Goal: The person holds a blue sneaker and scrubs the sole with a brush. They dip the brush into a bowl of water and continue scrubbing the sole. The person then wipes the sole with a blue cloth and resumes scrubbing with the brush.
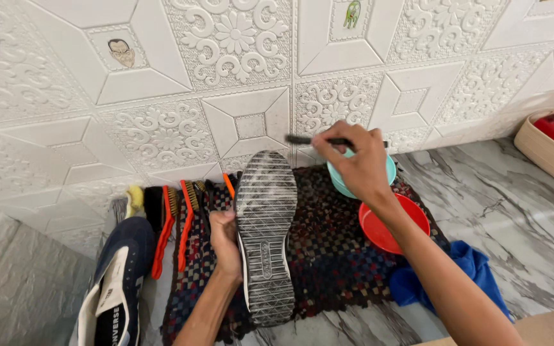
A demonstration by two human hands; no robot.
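- The left hand (226, 240) holds a shoe turned sole-up, its grey ribbed rubber sole (265, 234) wet with white foam; the shoe stands on a dark woven checked mat (328, 256) in the middle of the grey marble desk (514, 211).
- The left grip is closed around the side of the shoe near its middle, thumb toward the sole.
- The right hand (354, 163) is above the toe end, its fingers pinched on a thin dark brush handle (309, 139), close to a light blue round bowl (389, 173).
- A red plastic bowl (379, 230) sits just beside the right forearm, and a blue cloth (469, 269) lies near it.
- Several brushes with orange handles (174, 224) lie at the left of the mat, and a second navy and white shoe (117, 288) lies beside them.
- The shoe looks light and quite stiff at the sole, but the foam probably makes it slippery; a hold on the dry side edge at the narrow middle seems the safest.
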